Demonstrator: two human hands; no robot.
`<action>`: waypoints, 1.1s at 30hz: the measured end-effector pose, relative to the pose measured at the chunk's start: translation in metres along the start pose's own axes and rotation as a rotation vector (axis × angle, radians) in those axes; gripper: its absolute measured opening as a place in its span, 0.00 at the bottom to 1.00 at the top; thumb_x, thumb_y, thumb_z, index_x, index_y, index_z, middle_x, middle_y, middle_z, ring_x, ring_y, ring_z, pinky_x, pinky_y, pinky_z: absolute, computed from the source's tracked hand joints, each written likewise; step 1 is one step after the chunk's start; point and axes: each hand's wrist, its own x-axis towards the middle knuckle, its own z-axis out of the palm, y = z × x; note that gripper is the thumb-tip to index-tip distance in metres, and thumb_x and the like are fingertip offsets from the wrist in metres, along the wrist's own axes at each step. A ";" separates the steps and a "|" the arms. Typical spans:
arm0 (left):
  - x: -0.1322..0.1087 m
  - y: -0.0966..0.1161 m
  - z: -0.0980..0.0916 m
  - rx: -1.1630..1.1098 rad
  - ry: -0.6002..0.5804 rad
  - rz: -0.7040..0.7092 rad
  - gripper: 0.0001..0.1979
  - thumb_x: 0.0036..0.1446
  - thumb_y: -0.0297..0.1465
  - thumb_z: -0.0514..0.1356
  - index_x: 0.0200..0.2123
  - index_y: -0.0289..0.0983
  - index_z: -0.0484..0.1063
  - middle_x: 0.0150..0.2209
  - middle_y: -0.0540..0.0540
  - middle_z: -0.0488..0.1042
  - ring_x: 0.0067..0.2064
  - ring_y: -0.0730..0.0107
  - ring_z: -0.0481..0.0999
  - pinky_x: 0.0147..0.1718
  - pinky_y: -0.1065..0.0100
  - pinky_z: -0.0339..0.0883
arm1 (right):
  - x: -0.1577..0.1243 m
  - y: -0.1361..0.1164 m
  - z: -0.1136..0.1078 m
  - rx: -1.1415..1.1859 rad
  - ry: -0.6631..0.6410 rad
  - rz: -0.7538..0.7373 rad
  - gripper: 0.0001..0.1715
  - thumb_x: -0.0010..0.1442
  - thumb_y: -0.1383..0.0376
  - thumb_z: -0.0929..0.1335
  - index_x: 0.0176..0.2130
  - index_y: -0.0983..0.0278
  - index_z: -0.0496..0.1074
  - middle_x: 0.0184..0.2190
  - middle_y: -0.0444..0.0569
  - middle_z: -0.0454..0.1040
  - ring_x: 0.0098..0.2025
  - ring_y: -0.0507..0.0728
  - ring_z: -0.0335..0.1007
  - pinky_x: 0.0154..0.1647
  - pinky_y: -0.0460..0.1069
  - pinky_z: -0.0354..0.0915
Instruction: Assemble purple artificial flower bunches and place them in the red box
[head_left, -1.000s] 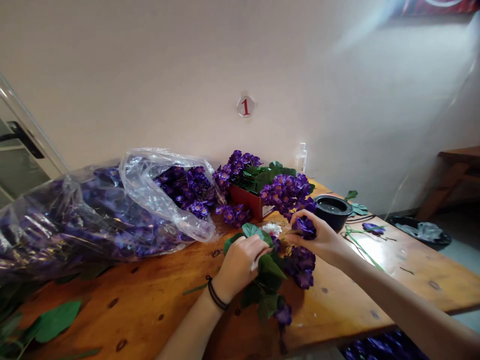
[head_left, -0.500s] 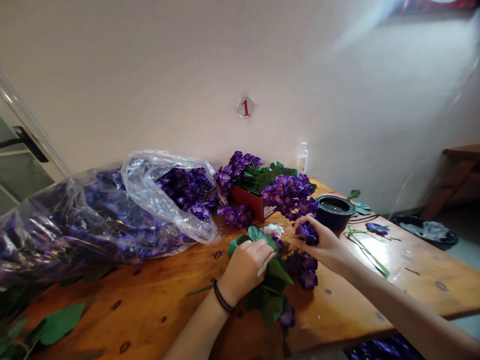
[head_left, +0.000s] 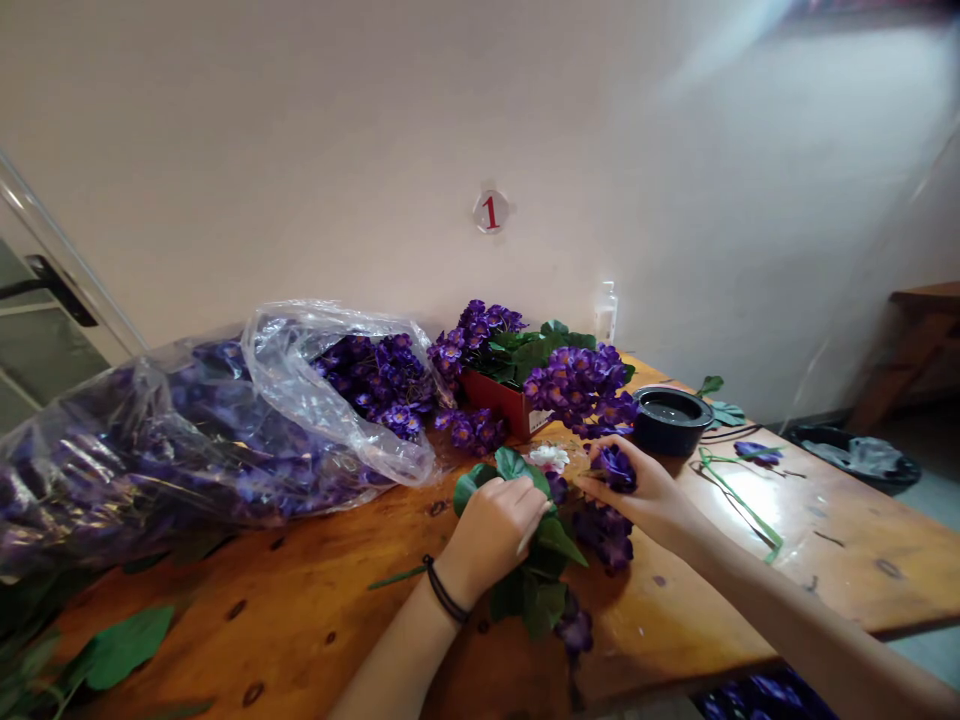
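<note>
A left hand [head_left: 491, 535] closes around a leafy green artificial flower stem [head_left: 541, 605], as the right hand [head_left: 641, 490] pinches a deep-purple fabric bloom [head_left: 615, 468] between its fingers, above a knotted orange-brown wooden table [head_left: 847, 570]. A round black bowl [head_left: 670, 420] sits just past those fingers; a slackened pinch could drop the bloom.

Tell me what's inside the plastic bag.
The plastic bag is packed with purple flowers, visible at its open end and through the film. Their stems and the lower layers are hidden by the crumpled, glaring plastic.
</note>
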 end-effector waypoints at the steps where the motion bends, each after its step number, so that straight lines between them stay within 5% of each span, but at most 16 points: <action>1: 0.000 0.000 0.000 -0.002 0.001 0.001 0.11 0.64 0.28 0.49 0.29 0.37 0.65 0.27 0.49 0.68 0.29 0.68 0.66 0.28 0.65 0.56 | 0.000 -0.001 0.000 -0.001 0.005 0.002 0.20 0.50 0.53 0.71 0.35 0.61 0.62 0.25 0.42 0.68 0.27 0.53 0.67 0.28 0.47 0.66; 13: 0.000 -0.001 0.000 0.010 -0.058 0.008 0.11 0.64 0.27 0.48 0.30 0.36 0.66 0.29 0.48 0.68 0.31 0.67 0.68 0.30 0.66 0.58 | -0.001 0.003 0.003 -0.043 0.026 -0.010 0.20 0.51 0.53 0.71 0.36 0.61 0.62 0.26 0.43 0.69 0.27 0.53 0.68 0.29 0.48 0.67; 19: 0.001 -0.007 -0.010 -0.207 -0.124 -0.102 0.09 0.63 0.29 0.51 0.33 0.36 0.70 0.31 0.47 0.72 0.34 0.68 0.72 0.33 0.68 0.63 | 0.003 -0.009 -0.002 -0.040 0.047 -0.009 0.27 0.50 0.52 0.72 0.44 0.60 0.62 0.33 0.47 0.73 0.34 0.56 0.71 0.36 0.51 0.70; 22: -0.001 -0.017 -0.008 -0.393 -0.107 -0.218 0.08 0.60 0.24 0.54 0.38 0.36 0.72 0.38 0.46 0.76 0.40 0.68 0.74 0.39 0.69 0.66 | -0.004 -0.017 -0.011 0.000 0.124 -0.062 0.30 0.52 0.53 0.71 0.50 0.60 0.60 0.43 0.52 0.72 0.39 0.57 0.72 0.39 0.52 0.71; 25: -0.002 -0.024 -0.004 -0.463 -0.140 -0.289 0.11 0.57 0.21 0.54 0.38 0.37 0.75 0.40 0.45 0.77 0.41 0.67 0.75 0.42 0.68 0.67 | -0.017 -0.016 -0.023 0.094 0.276 -0.124 0.23 0.58 0.56 0.67 0.51 0.58 0.59 0.48 0.53 0.69 0.38 0.54 0.72 0.36 0.50 0.71; 30: -0.003 -0.028 -0.014 -0.396 -0.185 -0.384 0.07 0.58 0.31 0.58 0.35 0.37 0.77 0.35 0.45 0.77 0.36 0.66 0.76 0.37 0.69 0.66 | -0.041 0.011 -0.032 0.112 0.475 -0.102 0.12 0.61 0.58 0.65 0.44 0.59 0.63 0.38 0.49 0.71 0.30 0.52 0.69 0.25 0.46 0.66; 33: 0.001 -0.039 -0.028 -0.322 -0.057 -0.526 0.16 0.59 0.42 0.56 0.29 0.37 0.75 0.30 0.47 0.75 0.33 0.68 0.74 0.35 0.69 0.64 | -0.049 0.031 -0.034 0.125 0.525 -0.022 0.12 0.60 0.57 0.65 0.41 0.60 0.63 0.33 0.48 0.70 0.26 0.51 0.67 0.21 0.46 0.63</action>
